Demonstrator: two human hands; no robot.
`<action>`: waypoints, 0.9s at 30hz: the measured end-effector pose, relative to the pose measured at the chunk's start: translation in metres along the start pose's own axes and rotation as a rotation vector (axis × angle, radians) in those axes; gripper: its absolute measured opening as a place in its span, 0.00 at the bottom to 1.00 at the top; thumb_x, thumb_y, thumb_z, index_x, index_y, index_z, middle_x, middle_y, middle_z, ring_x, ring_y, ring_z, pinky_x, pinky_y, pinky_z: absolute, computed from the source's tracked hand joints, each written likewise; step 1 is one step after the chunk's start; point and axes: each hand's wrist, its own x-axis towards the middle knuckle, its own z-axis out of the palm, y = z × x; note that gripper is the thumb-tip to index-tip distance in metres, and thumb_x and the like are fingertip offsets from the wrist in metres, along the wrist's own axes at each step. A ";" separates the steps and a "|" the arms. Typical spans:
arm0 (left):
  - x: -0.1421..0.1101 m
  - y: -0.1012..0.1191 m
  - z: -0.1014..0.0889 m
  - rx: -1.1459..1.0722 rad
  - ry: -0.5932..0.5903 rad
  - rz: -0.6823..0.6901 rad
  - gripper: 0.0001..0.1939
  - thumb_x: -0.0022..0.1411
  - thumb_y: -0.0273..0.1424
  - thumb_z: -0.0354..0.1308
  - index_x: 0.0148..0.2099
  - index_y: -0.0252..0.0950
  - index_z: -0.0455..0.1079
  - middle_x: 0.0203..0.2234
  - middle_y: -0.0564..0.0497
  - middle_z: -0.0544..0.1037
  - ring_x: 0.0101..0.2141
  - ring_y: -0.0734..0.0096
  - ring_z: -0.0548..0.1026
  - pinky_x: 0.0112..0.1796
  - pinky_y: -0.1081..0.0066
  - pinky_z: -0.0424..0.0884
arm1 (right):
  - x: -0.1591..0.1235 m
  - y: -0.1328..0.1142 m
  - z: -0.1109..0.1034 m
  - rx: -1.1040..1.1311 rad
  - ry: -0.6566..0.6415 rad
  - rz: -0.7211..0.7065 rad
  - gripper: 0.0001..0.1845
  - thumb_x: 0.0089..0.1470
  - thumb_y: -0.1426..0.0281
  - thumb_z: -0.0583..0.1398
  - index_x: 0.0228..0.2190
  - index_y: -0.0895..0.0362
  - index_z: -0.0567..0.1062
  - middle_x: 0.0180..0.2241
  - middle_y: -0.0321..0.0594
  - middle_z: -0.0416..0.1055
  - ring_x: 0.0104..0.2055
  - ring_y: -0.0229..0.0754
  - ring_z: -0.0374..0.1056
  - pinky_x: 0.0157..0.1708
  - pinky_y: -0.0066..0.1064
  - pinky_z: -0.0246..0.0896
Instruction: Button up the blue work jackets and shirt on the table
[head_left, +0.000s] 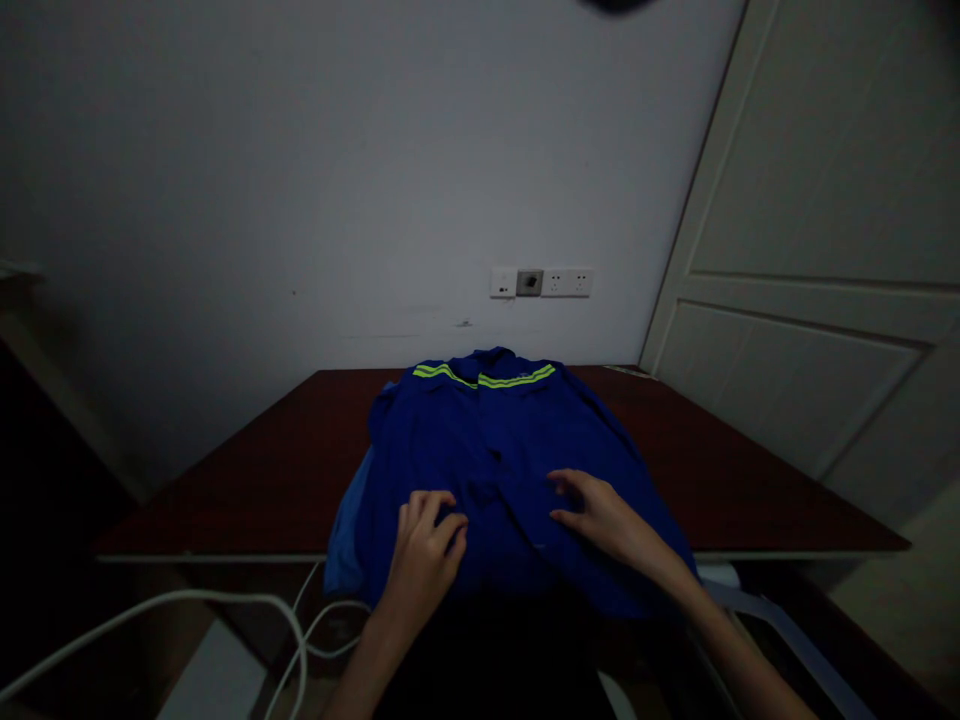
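A dark blue work jacket (427,440) with yellow-green stripes across its chest lies front up, its collar toward the wall and its lower part over the table's near edge. My left hand (429,540) is over the lower left of the jacket, fingers curled and thumb apart from them. Over the lower right is my right hand (596,512), its thumb and fingers spread in a C shape with a gap between. Neither hand visibly grips the fabric. A lighter blue cloth (346,540) shows from under the jacket's left side.
The dark red table (262,470) stands against a pale wall with sockets (566,283). A white panelled door (795,370) is close on the right. White cables (217,597) loop below the table's front left. Under the table it is dark.
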 end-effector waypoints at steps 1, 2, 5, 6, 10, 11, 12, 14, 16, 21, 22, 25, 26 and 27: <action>-0.002 0.005 0.001 -0.018 -0.049 0.060 0.08 0.59 0.24 0.51 0.36 0.38 0.70 0.37 0.48 0.70 0.40 0.65 0.65 0.39 0.64 0.62 | -0.001 -0.001 0.002 0.034 0.035 -0.008 0.24 0.42 0.71 0.60 0.44 0.58 0.71 0.38 0.43 0.70 0.40 0.44 0.66 0.42 0.33 0.59; -0.004 0.009 0.003 -0.034 -0.108 0.118 0.08 0.59 0.24 0.51 0.37 0.38 0.70 0.36 0.49 0.71 0.39 0.67 0.66 0.40 0.64 0.62 | 0.000 -0.002 0.003 0.075 0.066 -0.018 0.23 0.42 0.73 0.59 0.44 0.58 0.71 0.37 0.42 0.70 0.39 0.43 0.66 0.41 0.32 0.60; -0.009 0.016 0.011 -0.013 -0.236 0.177 0.08 0.59 0.24 0.51 0.37 0.38 0.69 0.33 0.51 0.72 0.38 0.67 0.66 0.41 0.64 0.62 | 0.002 -0.005 0.006 0.224 0.127 -0.037 0.22 0.42 0.73 0.58 0.43 0.57 0.71 0.35 0.40 0.69 0.34 0.39 0.66 0.35 0.29 0.61; -0.010 0.015 0.014 0.016 -0.243 0.150 0.08 0.59 0.23 0.51 0.37 0.37 0.69 0.32 0.51 0.72 0.38 0.67 0.66 0.41 0.63 0.62 | 0.004 -0.006 0.006 0.273 0.142 -0.038 0.21 0.43 0.72 0.58 0.43 0.56 0.71 0.35 0.39 0.69 0.34 0.39 0.66 0.34 0.29 0.61; -0.011 0.004 0.014 0.094 -0.248 0.052 0.09 0.59 0.23 0.49 0.36 0.37 0.70 0.32 0.50 0.72 0.38 0.64 0.66 0.41 0.61 0.63 | 0.008 -0.003 0.002 0.384 0.185 -0.025 0.19 0.43 0.70 0.59 0.41 0.57 0.72 0.35 0.40 0.70 0.36 0.39 0.66 0.37 0.30 0.61; -0.011 0.001 0.013 0.098 -0.255 0.045 0.09 0.59 0.24 0.50 0.37 0.37 0.70 0.33 0.50 0.72 0.38 0.64 0.66 0.41 0.61 0.63 | 0.009 -0.002 0.001 0.394 0.189 -0.021 0.19 0.43 0.69 0.59 0.41 0.57 0.72 0.35 0.40 0.70 0.36 0.39 0.66 0.38 0.30 0.61; -0.012 -0.001 0.012 0.097 -0.266 0.045 0.09 0.59 0.24 0.50 0.38 0.38 0.70 0.33 0.50 0.72 0.39 0.63 0.66 0.42 0.60 0.63 | 0.010 -0.001 0.000 0.401 0.193 -0.017 0.19 0.42 0.69 0.60 0.40 0.57 0.72 0.35 0.41 0.70 0.37 0.40 0.66 0.38 0.31 0.61; -0.012 -0.005 0.012 0.089 -0.286 0.049 0.09 0.58 0.26 0.53 0.41 0.39 0.70 0.35 0.50 0.71 0.41 0.62 0.66 0.44 0.59 0.62 | 0.011 0.001 -0.001 0.420 0.194 -0.009 0.19 0.42 0.69 0.60 0.40 0.57 0.72 0.35 0.41 0.71 0.37 0.40 0.66 0.38 0.31 0.61; -0.013 -0.007 0.012 0.083 -0.302 0.061 0.10 0.57 0.28 0.54 0.42 0.40 0.70 0.37 0.50 0.71 0.43 0.61 0.66 0.46 0.57 0.62 | 0.011 0.003 -0.001 0.454 0.173 0.001 0.20 0.41 0.68 0.60 0.40 0.58 0.72 0.35 0.41 0.70 0.35 0.39 0.66 0.36 0.30 0.62; -0.012 -0.007 0.012 0.107 -0.327 0.096 0.13 0.56 0.26 0.55 0.44 0.40 0.69 0.40 0.48 0.70 0.44 0.60 0.66 0.46 0.56 0.63 | 0.003 0.005 -0.001 0.443 0.093 0.040 0.24 0.39 0.68 0.62 0.42 0.58 0.71 0.37 0.42 0.69 0.33 0.37 0.65 0.32 0.27 0.62; -0.012 -0.006 0.012 0.114 -0.326 0.099 0.13 0.56 0.25 0.54 0.44 0.39 0.70 0.39 0.48 0.70 0.44 0.60 0.66 0.46 0.56 0.63 | 0.001 0.006 0.000 0.416 0.077 0.053 0.25 0.39 0.68 0.62 0.43 0.58 0.71 0.36 0.41 0.68 0.32 0.36 0.64 0.30 0.27 0.61; -0.011 -0.004 0.010 0.127 -0.332 0.100 0.12 0.56 0.23 0.52 0.42 0.39 0.70 0.37 0.48 0.70 0.43 0.62 0.66 0.47 0.57 0.62 | -0.006 0.009 0.001 0.330 0.030 0.081 0.27 0.39 0.67 0.63 0.45 0.57 0.70 0.29 0.36 0.65 0.26 0.34 0.60 0.24 0.25 0.57; -0.010 -0.003 0.010 0.130 -0.334 0.100 0.12 0.57 0.22 0.52 0.41 0.38 0.70 0.36 0.49 0.70 0.43 0.62 0.66 0.47 0.57 0.62 | -0.007 0.010 0.001 0.309 0.017 0.080 0.27 0.40 0.67 0.63 0.45 0.57 0.70 0.26 0.34 0.63 0.25 0.34 0.58 0.23 0.24 0.56; -0.010 -0.002 0.011 0.131 -0.335 0.101 0.11 0.57 0.22 0.52 0.41 0.38 0.70 0.36 0.49 0.70 0.43 0.62 0.66 0.47 0.58 0.63 | -0.008 0.010 0.002 0.299 0.008 0.074 0.26 0.41 0.67 0.62 0.46 0.57 0.70 0.24 0.32 0.61 0.24 0.34 0.58 0.22 0.24 0.54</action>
